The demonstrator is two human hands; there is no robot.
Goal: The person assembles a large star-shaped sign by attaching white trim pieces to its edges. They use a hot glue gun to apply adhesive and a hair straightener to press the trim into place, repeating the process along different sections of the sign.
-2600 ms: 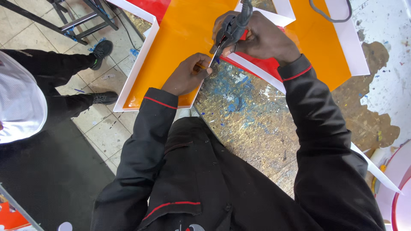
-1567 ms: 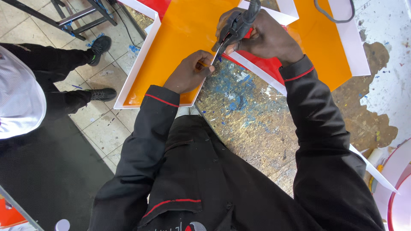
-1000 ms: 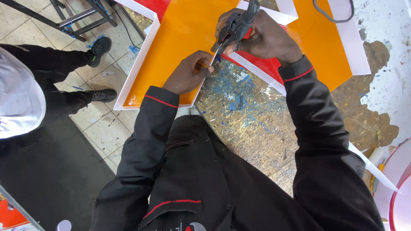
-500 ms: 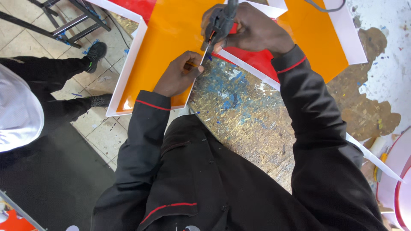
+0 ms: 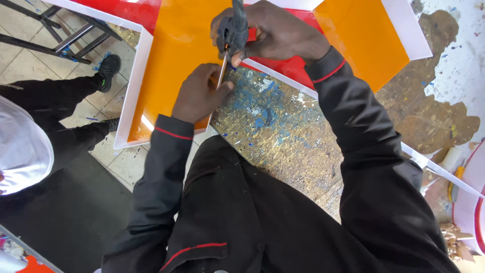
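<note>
Paint-spattered tabletop (image 5: pixel 283 136) is carrying an orange panel (image 5: pixel 177 55) with white rim, overhanging its edge. Left hand (image 5: pixel 199 93) is pressing on the panel's corner, grip curled closed. Right hand (image 5: pixel 278 33) is gripping a black tool (image 5: pixel 235 30), its thin tip touching the left fingers.

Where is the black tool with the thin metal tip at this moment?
In the head view, the black tool is at top centre, gripped in the right hand; its tip points down toward the left hand on the orange panel.
</note>
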